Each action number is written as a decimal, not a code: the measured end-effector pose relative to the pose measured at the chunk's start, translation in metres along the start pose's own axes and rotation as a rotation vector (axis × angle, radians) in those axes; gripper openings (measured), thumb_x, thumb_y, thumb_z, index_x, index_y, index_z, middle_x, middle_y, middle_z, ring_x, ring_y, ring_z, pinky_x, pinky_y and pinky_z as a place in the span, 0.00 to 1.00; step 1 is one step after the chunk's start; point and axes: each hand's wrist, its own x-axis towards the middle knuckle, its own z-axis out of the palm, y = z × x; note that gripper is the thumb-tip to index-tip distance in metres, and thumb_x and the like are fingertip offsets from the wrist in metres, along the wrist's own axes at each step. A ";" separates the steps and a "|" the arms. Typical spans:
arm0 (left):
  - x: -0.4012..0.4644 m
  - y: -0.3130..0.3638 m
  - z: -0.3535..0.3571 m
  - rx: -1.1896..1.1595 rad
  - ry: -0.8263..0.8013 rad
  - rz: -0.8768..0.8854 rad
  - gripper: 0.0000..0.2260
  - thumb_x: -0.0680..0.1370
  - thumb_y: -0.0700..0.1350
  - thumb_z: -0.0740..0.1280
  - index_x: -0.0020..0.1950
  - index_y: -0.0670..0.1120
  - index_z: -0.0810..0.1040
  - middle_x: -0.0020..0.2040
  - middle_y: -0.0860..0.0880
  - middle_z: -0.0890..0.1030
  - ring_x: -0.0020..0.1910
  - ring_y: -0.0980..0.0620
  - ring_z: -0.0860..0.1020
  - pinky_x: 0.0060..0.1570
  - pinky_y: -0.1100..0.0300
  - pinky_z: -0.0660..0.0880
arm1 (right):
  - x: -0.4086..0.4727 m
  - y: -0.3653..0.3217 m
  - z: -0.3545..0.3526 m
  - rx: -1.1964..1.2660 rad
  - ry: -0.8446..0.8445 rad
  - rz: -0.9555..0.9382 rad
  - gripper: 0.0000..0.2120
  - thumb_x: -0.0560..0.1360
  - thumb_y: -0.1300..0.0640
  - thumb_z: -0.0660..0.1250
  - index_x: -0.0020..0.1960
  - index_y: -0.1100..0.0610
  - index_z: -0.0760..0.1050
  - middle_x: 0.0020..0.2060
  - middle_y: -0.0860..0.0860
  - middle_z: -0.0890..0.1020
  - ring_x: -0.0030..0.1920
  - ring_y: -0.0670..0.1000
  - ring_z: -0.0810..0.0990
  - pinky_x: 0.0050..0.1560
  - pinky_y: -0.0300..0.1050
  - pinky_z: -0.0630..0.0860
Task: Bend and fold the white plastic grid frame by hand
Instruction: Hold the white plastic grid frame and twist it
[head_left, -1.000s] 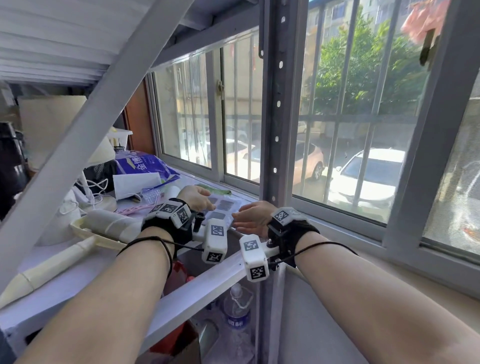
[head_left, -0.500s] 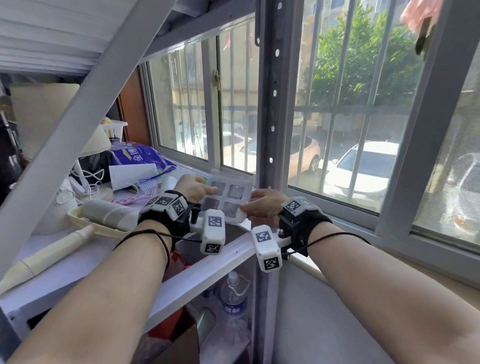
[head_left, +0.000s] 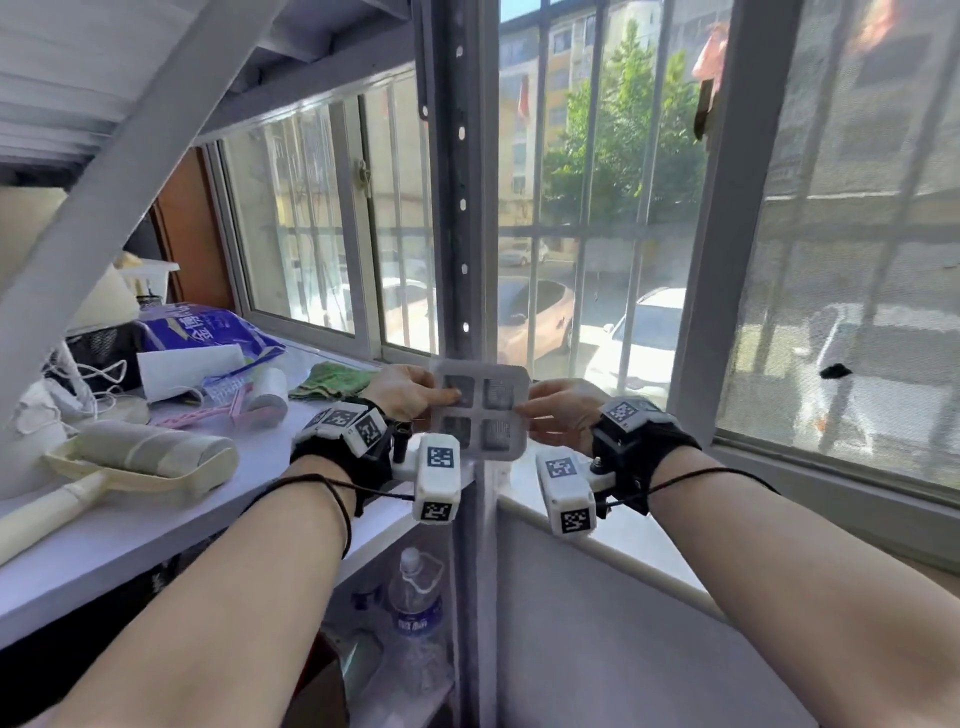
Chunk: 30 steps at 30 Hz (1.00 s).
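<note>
I have the white plastic grid frame (head_left: 480, 410) pinched at both side edges and lifted off the shelf in front of the upright post. My left hand (head_left: 402, 391) clamps its left edge, thumb lying across the upper left cell; my right hand (head_left: 558, 415) clamps the right edge. Between the two grips the frame looks flat, all four mesh cells showing, with no crease I can see. So I judge the pickup done, while the bending and folding are not begun.
</note>
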 end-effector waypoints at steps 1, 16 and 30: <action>0.000 0.001 0.005 0.006 -0.020 0.007 0.10 0.70 0.45 0.74 0.45 0.41 0.78 0.39 0.45 0.83 0.34 0.50 0.80 0.29 0.61 0.74 | -0.002 -0.001 -0.005 0.004 0.020 -0.003 0.11 0.72 0.68 0.68 0.54 0.64 0.76 0.49 0.60 0.82 0.46 0.56 0.81 0.47 0.46 0.78; -0.005 0.017 0.062 -0.015 -0.223 0.083 0.09 0.66 0.45 0.76 0.40 0.42 0.81 0.36 0.46 0.85 0.32 0.50 0.81 0.33 0.57 0.78 | -0.036 -0.011 -0.066 -0.107 0.089 -0.103 0.08 0.72 0.63 0.69 0.51 0.56 0.80 0.47 0.53 0.83 0.49 0.52 0.81 0.54 0.47 0.77; 0.003 0.025 0.085 -0.088 -0.304 0.087 0.09 0.67 0.41 0.76 0.43 0.42 0.79 0.41 0.43 0.85 0.39 0.46 0.84 0.37 0.54 0.81 | -0.042 -0.011 -0.083 -0.240 0.126 0.009 0.10 0.70 0.50 0.72 0.33 0.55 0.82 0.33 0.51 0.85 0.34 0.49 0.82 0.35 0.42 0.77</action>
